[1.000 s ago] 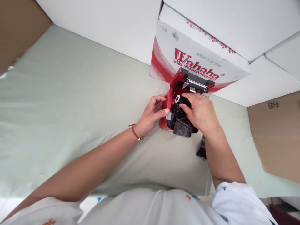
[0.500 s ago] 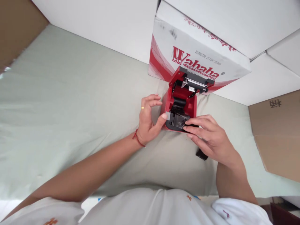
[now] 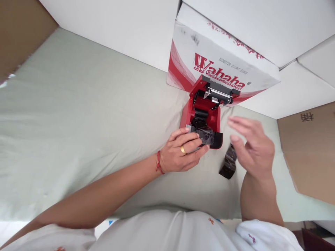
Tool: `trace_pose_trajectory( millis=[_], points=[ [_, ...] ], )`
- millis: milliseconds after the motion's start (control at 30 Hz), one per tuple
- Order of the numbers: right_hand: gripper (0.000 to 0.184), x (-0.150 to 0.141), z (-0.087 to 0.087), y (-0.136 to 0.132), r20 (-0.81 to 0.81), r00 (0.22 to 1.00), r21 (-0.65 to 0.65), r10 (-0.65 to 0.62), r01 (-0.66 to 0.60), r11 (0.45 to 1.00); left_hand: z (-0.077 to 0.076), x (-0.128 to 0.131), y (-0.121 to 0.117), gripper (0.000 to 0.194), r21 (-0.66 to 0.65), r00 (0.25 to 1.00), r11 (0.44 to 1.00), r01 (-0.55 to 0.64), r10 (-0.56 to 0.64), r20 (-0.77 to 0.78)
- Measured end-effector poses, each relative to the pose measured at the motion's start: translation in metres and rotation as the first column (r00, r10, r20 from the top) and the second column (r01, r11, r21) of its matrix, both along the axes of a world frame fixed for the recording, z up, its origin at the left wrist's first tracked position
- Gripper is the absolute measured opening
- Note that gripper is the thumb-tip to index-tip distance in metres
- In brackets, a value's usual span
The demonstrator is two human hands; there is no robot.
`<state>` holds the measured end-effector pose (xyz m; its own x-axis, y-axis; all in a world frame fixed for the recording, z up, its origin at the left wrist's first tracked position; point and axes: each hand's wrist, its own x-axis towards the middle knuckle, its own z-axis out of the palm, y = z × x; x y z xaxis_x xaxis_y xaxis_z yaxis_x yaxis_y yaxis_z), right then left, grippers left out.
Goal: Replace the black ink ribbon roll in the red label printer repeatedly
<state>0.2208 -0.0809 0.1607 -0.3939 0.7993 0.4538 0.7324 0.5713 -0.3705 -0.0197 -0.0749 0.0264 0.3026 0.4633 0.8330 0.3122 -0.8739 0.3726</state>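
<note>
A small red-and-black machine point(image 3: 185, 111), like a label printer, stands with its lid point(image 3: 218, 90) raised; a roller and a metal bar show under the lid. Inside lies a roll of black film point(image 3: 201, 114), its glossy loose end point(image 3: 206, 135) drawn over the front edge. My left hand point(image 3: 183, 150) rests across the front left of the machine, fingers stretched out and touching the film. Off to the right, my right hand point(image 3: 252, 146) hovers in the air, slightly blurred, fingers apart from the thumb and nothing between them. A crumpled strip of black film point(image 3: 228, 164) lies just left of it.
A white and red Wahaha carton point(image 3: 222, 59) stands right behind the raised lid. Brown cardboard point(image 3: 309, 150) is at the right, more brown cardboard point(image 3: 23, 35) at the far left. Pale green cloth point(image 3: 104, 104) covers the table, with white panels point(image 3: 117, 28) behind.
My right hand has come out of the machine, off the film, and away to the right. My left hand has shifted from the machine's left side onto its front edge and the film.
</note>
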Motion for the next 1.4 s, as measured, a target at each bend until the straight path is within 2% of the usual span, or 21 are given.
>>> trace_pose_trajectory(
  millis=[67, 133, 233, 300, 400, 500, 567, 700, 867, 1000, 1067, 1100, 1167, 1200, 1300, 1400],
  points=[
    [0.043, 0.0, -0.001, 0.018, -0.063, 0.99, 0.091, -0.126, 0.131, 0.987, 0.001, 0.003, 0.0, 0.059, 0.053, 0.998, 0.997, -0.054, 0.054, -0.014],
    [0.047, -0.001, -0.005, 0.041, -0.083, 0.979, 0.134, -0.187, 0.197, 0.971, 0.001, 0.005, 0.0, 0.06, 0.089, 0.994, 0.991, -0.097, 0.1, -0.032],
    [0.052, -0.003, -0.014, 0.069, -0.014, 0.978, 0.139, -0.21, 0.21, 0.968, 0.0, 0.008, -0.001, 0.056, 0.067, 0.988, 0.991, -0.12, 0.126, -0.092],
    [0.052, -0.008, -0.016, 0.077, 0.032, 0.981, 0.113, -0.193, 0.189, 0.976, -0.002, 0.009, -0.002, 0.055, 0.023, 0.988, 0.994, -0.107, 0.109, -0.106],
    [0.046, -0.016, -0.013, 0.066, -0.006, 0.98, 0.077, -0.197, 0.197, 0.977, -0.003, 0.011, -0.004, 0.059, -0.062, 0.996, 0.996, -0.063, 0.059, -0.061],
    [0.039, -0.022, -0.015, 0.039, -0.056, 0.979, 0.066, -0.197, 0.201, 0.977, -0.002, 0.013, -0.006, 0.053, 0.013, 0.991, 0.992, -0.125, 0.125, -0.046],
    [0.034, -0.024, -0.022, 0.022, -0.036, 0.987, 0.062, -0.158, 0.16, 0.985, -0.003, 0.014, -0.006, 0.048, 0.066, 0.983, 0.983, -0.171, 0.175, -0.062],
    [0.033, -0.023, -0.042, -0.001, 0.048, 0.993, 0.08, -0.112, 0.107, 0.991, -0.009, 0.015, -0.007, 0.053, -0.003, 0.986, 0.99, -0.138, 0.137, -0.097],
    [0.038, -0.025, -0.051, -0.009, 0.094, 0.985, 0.099, -0.141, 0.132, 0.986, -0.014, 0.017, -0.007, 0.056, -0.048, 0.993, 0.994, -0.094, 0.09, -0.077],
    [0.036, -0.027, -0.053, -0.009, 0.068, 0.983, 0.104, -0.172, 0.165, 0.981, -0.008, 0.01, -0.002, 0.056, -0.076, 0.999, 0.997, 0.013, -0.01, 0.038],
    [0.035, -0.028, -0.055, -0.008, 0.035, 0.984, 0.128, -0.175, 0.169, 0.977, -0.002, 0.002, 0.003, 0.051, -0.107, 0.993, 0.994, 0.01, 0.003, 0.118],
    [0.034, -0.028, -0.056, -0.009, 0.018, 0.985, 0.138, -0.174, 0.17, 0.976, 0.001, -0.003, 0.007, 0.047, -0.159, 0.987, 0.987, -0.022, 0.047, 0.154],
    [0.033, -0.03, -0.057, -0.013, -0.023, 0.986, 0.14, -0.162, 0.164, 0.977, 0.005, -0.011, 0.016, 0.041, -0.344, 0.965, 0.936, -0.069, 0.15, 0.215],
    [0.033, -0.031, -0.058, -0.016, -0.043, 0.988, 0.13, -0.15, 0.155, 0.979, 0.006, -0.015, 0.021, 0.039, -0.434, 0.954, 0.901, -0.03, 0.155, 0.256],
    [0.037, -0.032, -0.062, -0.03, -0.07, 0.99, 0.107, -0.121, 0.128, 0.986, 0.004, -0.021, 0.036, 0.052, -0.6, 0.925, 0.777, 0.19, 0.064, 0.376],
    [0.048, -0.032, -0.071, -0.047, -0.061, 0.99, 0.141, -0.13, 0.137, 0.98, -0.003, -0.02, 0.046, 0.068, -0.661, 0.89, 0.67, 0.339, -0.002, 0.455]
  ],
)
